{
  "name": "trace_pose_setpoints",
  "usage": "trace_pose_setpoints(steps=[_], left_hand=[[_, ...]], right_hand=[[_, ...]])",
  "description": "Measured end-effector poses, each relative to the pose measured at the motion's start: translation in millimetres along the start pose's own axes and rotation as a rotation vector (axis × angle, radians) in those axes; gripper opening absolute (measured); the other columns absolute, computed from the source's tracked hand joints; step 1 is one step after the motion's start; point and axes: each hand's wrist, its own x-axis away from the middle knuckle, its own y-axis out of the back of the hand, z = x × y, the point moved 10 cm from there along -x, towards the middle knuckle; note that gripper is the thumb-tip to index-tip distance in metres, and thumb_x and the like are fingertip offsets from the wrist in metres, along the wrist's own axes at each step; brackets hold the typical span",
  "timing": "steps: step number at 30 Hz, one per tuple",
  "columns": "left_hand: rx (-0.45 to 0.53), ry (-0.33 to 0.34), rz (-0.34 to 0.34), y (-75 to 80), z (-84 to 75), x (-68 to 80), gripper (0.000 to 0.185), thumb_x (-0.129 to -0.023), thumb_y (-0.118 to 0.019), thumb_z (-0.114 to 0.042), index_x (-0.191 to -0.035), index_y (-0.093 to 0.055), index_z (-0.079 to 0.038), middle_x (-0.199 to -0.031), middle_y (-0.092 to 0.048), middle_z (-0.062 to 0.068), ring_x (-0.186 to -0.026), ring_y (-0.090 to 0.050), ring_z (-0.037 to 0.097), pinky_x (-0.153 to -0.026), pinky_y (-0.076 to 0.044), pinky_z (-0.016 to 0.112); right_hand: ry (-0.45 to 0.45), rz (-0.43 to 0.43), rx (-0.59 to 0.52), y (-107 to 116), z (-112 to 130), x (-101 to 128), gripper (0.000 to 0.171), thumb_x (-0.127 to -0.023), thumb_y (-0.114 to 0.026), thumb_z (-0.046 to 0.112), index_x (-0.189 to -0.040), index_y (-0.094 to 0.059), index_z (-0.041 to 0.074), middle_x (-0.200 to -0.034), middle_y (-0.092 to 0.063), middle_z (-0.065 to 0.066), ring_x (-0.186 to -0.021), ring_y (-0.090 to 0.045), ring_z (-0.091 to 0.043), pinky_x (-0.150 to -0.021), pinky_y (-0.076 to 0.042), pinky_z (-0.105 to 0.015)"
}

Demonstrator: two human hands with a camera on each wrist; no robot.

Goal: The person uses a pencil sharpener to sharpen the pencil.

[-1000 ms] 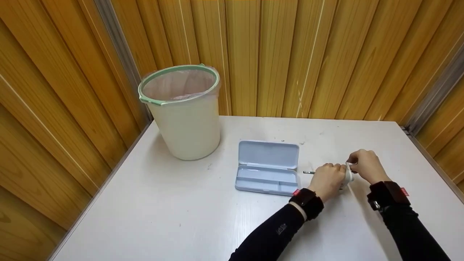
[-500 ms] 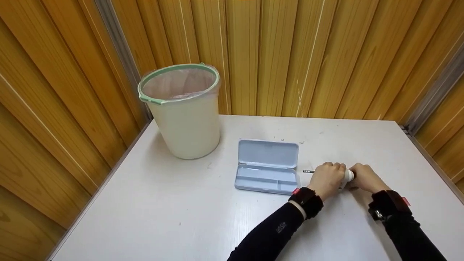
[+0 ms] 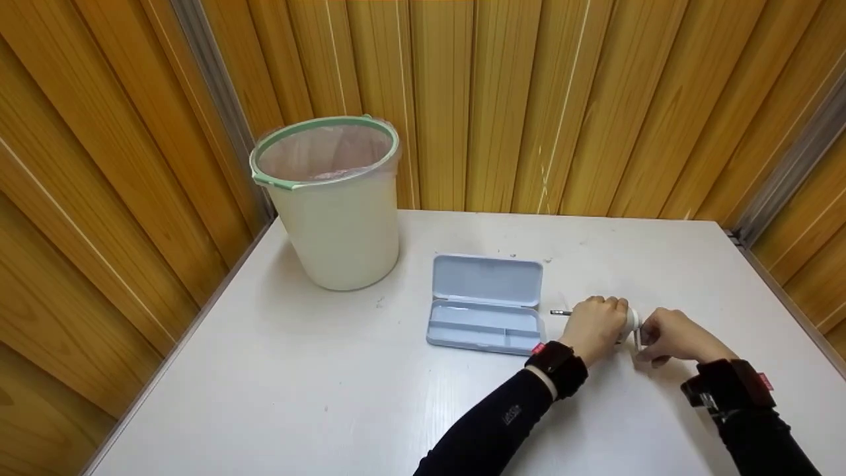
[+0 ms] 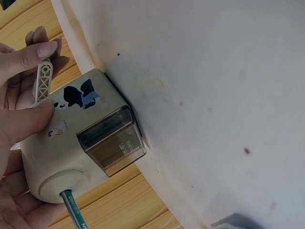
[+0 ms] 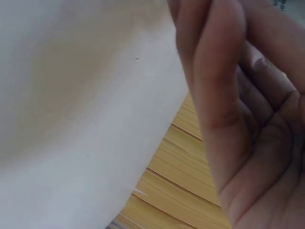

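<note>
My left hand point(image 3: 597, 325) grips a white crank pencil sharpener point(image 4: 64, 138) on the table's right side, its thumb lying across the dark-and-blue printed face. From the sharpener's round opening sticks a green pencil point(image 4: 72, 209), whose end point(image 3: 560, 313) points left in the head view. A clear shavings drawer point(image 4: 114, 143) shows in the left wrist view. My right hand point(image 3: 679, 336) pinches the end of the crank arm point(image 4: 44, 81) on the opposite side. The right wrist view shows that hand's curled fingers point(image 5: 219, 71), with the crank hidden.
A light blue pencil case point(image 3: 488, 281) lies with its lid up, left of the sharpener. Farther back at left stands a cream bin point(image 3: 344, 231) with a green rim and plastic liner. Wood-grain panels point(image 3: 502, 106) border the white table point(image 3: 297, 383).
My right hand has turned the crank, going from above the sharpener's end down and round to its lower right. The left hand and sharpener have stayed nearly still.
</note>
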Motion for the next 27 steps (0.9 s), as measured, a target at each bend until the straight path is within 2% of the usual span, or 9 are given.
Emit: trace_pose_setpoints(steps=[7,13,21,27], left_hand=[[-0.008,0.005,0.018,-1.7,0.1,-0.5,0.024,-0.087,-0.068,-0.031,-0.11,-0.065,-0.026,-0.095,-0.067,-0.017,-0.08,-0.062,-0.001,-0.067,-0.051,0.012],[0.009,0.003,0.024,-2.1,-0.1,-0.4,0.031,-0.085,-0.07,-0.036,-0.113,-0.065,-0.025,-0.097,-0.067,-0.016,-0.082,-0.062,0.0,-0.067,-0.051,0.013],[0.025,0.009,0.009,-1.8,0.6,-0.8,0.024,-0.087,-0.067,-0.029,-0.11,-0.066,-0.025,-0.095,-0.068,-0.016,-0.08,-0.062,0.0,-0.067,-0.051,0.013],[0.024,0.004,0.006,-1.3,0.9,-0.4,0.024,-0.087,-0.067,-0.028,-0.11,-0.066,-0.025,-0.095,-0.068,-0.016,-0.08,-0.063,0.0,-0.067,-0.051,0.013]], right_hand=[[-0.026,-0.034,0.083,7,16,7,0.02,-0.069,-0.079,-0.005,-0.065,-0.06,0.0,-0.059,-0.06,-0.001,-0.051,-0.065,-0.013,-0.049,-0.053,-0.023],[-0.088,-0.047,0.148,18,26,12,0.017,-0.069,-0.078,-0.008,-0.07,-0.061,-0.005,-0.065,-0.062,-0.007,-0.053,-0.067,-0.016,-0.052,-0.056,-0.028],[-0.072,-0.178,0.239,38,44,14,0.015,-0.069,-0.078,-0.009,-0.074,-0.064,-0.01,-0.066,-0.064,-0.012,-0.053,-0.064,-0.016,-0.049,-0.051,-0.03],[-0.061,-0.236,0.267,48,49,12,0.011,-0.07,-0.076,-0.01,-0.073,-0.066,-0.01,-0.062,-0.065,-0.011,-0.052,-0.064,-0.018,-0.05,-0.049,-0.031]])
